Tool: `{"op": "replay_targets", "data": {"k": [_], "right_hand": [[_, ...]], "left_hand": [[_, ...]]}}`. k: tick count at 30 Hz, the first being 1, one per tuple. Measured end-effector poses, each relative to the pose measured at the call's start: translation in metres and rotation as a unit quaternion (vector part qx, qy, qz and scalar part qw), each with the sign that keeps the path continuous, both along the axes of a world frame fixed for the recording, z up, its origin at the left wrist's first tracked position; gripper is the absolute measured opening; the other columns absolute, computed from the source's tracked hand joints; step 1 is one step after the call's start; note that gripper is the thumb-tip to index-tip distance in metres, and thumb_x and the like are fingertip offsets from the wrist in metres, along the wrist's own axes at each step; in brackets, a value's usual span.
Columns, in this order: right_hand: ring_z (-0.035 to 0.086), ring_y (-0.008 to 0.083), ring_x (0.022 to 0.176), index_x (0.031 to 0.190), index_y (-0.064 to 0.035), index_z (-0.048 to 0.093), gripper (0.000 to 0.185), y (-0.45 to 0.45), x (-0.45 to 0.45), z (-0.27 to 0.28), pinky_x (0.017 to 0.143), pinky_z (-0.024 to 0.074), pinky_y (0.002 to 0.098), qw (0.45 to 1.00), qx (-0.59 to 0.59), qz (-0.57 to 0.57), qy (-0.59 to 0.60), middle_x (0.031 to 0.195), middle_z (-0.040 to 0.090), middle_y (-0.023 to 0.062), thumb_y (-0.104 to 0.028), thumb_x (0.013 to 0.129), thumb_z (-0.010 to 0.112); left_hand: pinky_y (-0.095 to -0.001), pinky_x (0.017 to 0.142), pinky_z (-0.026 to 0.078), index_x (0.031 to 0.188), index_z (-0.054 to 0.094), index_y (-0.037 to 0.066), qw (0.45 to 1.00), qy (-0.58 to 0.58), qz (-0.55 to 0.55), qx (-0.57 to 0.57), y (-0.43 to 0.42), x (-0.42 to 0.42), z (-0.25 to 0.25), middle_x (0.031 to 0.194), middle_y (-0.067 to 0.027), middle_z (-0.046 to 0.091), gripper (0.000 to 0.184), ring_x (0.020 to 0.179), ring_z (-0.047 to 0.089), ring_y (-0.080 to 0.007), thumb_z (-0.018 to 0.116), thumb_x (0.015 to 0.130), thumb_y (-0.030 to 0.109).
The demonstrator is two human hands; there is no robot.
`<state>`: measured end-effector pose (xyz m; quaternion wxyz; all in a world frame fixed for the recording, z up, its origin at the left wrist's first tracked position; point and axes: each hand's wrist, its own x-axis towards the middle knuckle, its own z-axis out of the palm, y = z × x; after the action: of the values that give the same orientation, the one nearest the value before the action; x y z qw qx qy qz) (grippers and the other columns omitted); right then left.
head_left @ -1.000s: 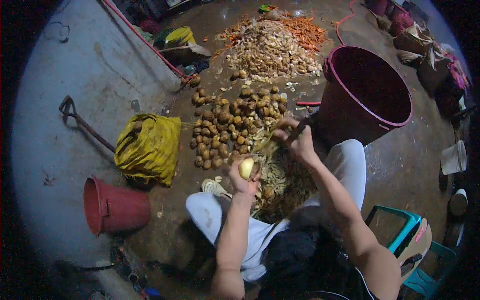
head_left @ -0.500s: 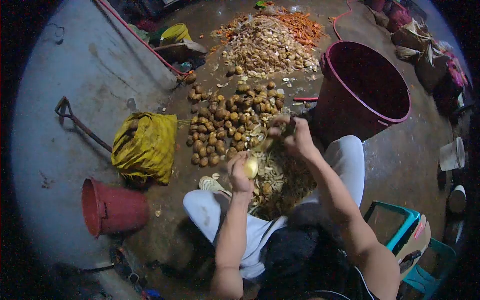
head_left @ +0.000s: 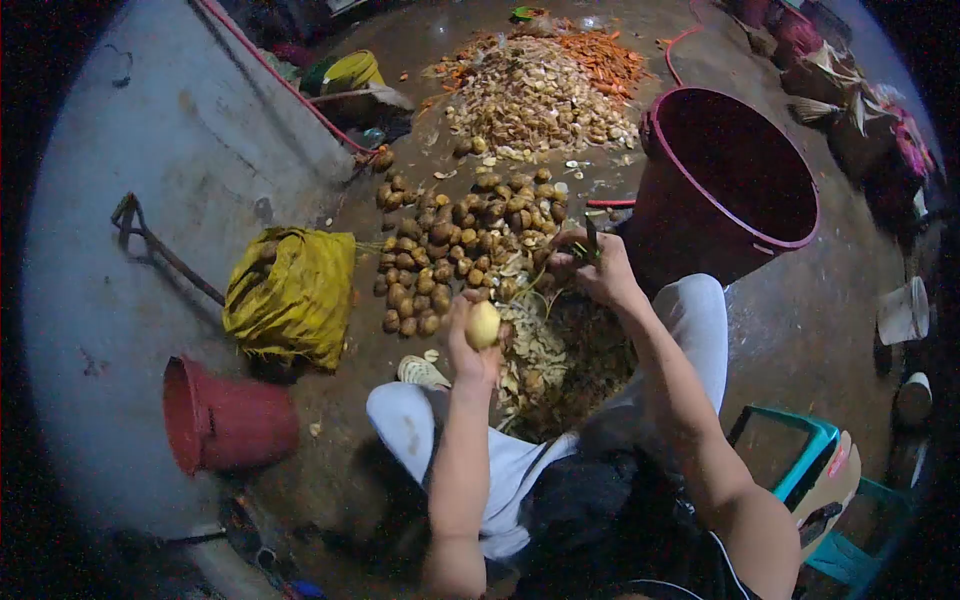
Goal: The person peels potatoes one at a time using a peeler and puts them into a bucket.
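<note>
In my left hand [head_left: 470, 350] is a pale yellow peeled potato [head_left: 483, 325], with my fingers curled around its side. My right hand [head_left: 603, 272], up and to the right of the potato, is closed on a dark-handled peeling tool [head_left: 592, 240]; its blade cannot be made out. Thin strips of peel [head_left: 543, 297] hang below that hand, which is apart from the potato. Beneath both hands lies a heap of peelings [head_left: 540, 360] between my legs. Unpeeled brown potatoes [head_left: 430, 250] are spread on the floor just ahead.
A large maroon tub [head_left: 690, 200] stands right of the potatoes. To the left are a yellow sack [head_left: 290, 295], a red bucket [head_left: 240, 420] and a long-handled tool [head_left: 165, 245]. Farther ahead lies a pale peeled pile [head_left: 540, 95] beside orange carrots [head_left: 605, 60]. A teal stool [head_left: 800, 440] is at right.
My left hand has shifted slightly left and up with the potato, turning it. My right hand, blurred before, is now steadier and farther from the potato, with peel strips hanging.
</note>
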<state>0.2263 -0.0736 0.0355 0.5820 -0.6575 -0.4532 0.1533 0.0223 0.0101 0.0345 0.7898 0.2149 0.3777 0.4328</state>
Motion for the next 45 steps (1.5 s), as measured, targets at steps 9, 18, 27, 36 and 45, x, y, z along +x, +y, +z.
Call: {"op": "replay_targets", "data": {"k": [9, 18, 27, 36, 45], "right_hand": [[0.061, 0.0089, 0.079, 0.096, 0.0027, 0.064, 0.018, 0.008, -0.014, -0.016, 0.07, 0.0504, 0.0259, 0.987, 0.046, 0.036, 0.152, 0.087, 0.066, 0.0021, -0.007, 0.084, 0.072], [0.058, 0.0103, 0.079, 0.092, 0.0008, 0.065, 0.021, 0.01, -0.009, 0.006, 0.071, 0.0487, 0.0291, 0.997, 0.011, -0.06, 0.038, 0.084, 0.066, 0.0053, -0.01, 0.079, 0.077], [0.06, 0.0107, 0.082, 0.098, 0.0035, 0.064, 0.015, 0.007, 0.005, -0.005, 0.075, 0.0504, 0.0271, 0.985, 0.011, 0.03, 0.167, 0.085, 0.066, 0.0042, -0.003, 0.085, 0.061], [0.063, 0.0102, 0.082, 0.101, 0.0027, 0.067, 0.023, -0.006, 0.007, 0.001, 0.078, 0.0508, 0.0281, 0.989, 0.001, -0.024, 0.149, 0.089, 0.072, 0.0056, -0.005, 0.08, 0.07], [0.062, 0.0111, 0.088, 0.1, 0.0013, 0.067, 0.031, -0.035, 0.035, 0.005, 0.083, 0.0491, 0.0289, 0.991, 0.016, -0.019, 0.133, 0.089, 0.07, 0.006, -0.016, 0.078, 0.078]], "left_hand": [[-0.0244, 0.035, 0.028, 0.082, 0.053, 0.014, 0.991, -0.015, -0.107, -0.082, 0.008, -0.011, -0.026, 0.056, -0.0009, 0.045, 0.024, 0.039, 0.037, -0.0127, 0.055, 0.088, 0.037], [-0.0261, 0.034, 0.027, 0.086, 0.056, 0.011, 0.962, -0.096, -0.245, -0.074, -0.009, -0.015, -0.021, 0.07, -0.0036, 0.056, 0.023, 0.042, 0.04, -0.0137, 0.052, 0.088, 0.033], [-0.0308, 0.041, 0.045, 0.089, 0.06, 0.006, 0.978, 0.078, -0.181, 0.064, -0.011, -0.015, -0.012, 0.077, -0.008, 0.061, 0.019, 0.059, 0.061, -0.0181, 0.057, 0.086, 0.025], [-0.0286, 0.068, 0.045, 0.08, 0.064, -0.002, 0.921, 0.156, -0.129, 0.332, 0.002, -0.021, -0.028, 0.076, -0.0061, 0.061, 0.03, 0.072, 0.057, -0.0149, 0.054, 0.091, 0.025], [-0.0308, 0.075, 0.045, 0.088, 0.064, -0.002, 0.889, 0.265, -0.25, 0.277, 0.026, 0.007, -0.148, 0.082, -0.0064, 0.061, 0.038, 0.079, 0.057, -0.0175, 0.053, 0.095, 0.035]]}}
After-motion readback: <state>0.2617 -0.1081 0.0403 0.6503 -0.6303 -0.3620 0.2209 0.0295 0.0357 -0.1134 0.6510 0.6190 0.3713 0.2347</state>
